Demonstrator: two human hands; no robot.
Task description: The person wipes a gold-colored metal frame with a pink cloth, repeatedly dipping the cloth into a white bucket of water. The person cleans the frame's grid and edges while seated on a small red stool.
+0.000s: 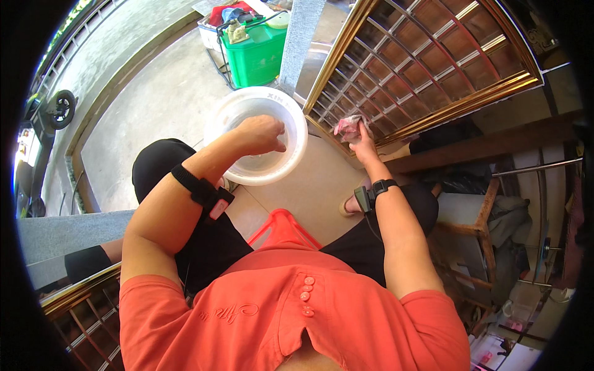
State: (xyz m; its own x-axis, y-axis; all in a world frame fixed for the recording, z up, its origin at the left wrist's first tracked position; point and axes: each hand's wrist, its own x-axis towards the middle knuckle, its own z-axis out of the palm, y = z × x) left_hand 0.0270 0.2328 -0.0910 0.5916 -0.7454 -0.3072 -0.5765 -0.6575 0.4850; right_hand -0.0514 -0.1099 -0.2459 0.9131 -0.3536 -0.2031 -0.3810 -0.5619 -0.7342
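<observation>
My left hand (262, 134) reaches over the mouth of a white translucent plastic bucket (295, 155). Its thumb stands apart from the curled fingers, and nothing shows between them; the palm is turned away from view. A crumpled pink and white cloth (345, 128) is gripped in my right hand (364, 146). That hand is beside the lower corner of a door or window panel (422, 60) with a gold-brown frame and a metal lattice. Whether the cloth touches the lattice is hard to tell.
Beyond the bucket stand a green plastic tank (257, 55) and a grey post (301, 46). A red plastic stool (283, 227) shows between my knees. To the right is a wooden-framed piece of furniture (485, 208) with grey cloth. A wheel (62, 110) appears far left.
</observation>
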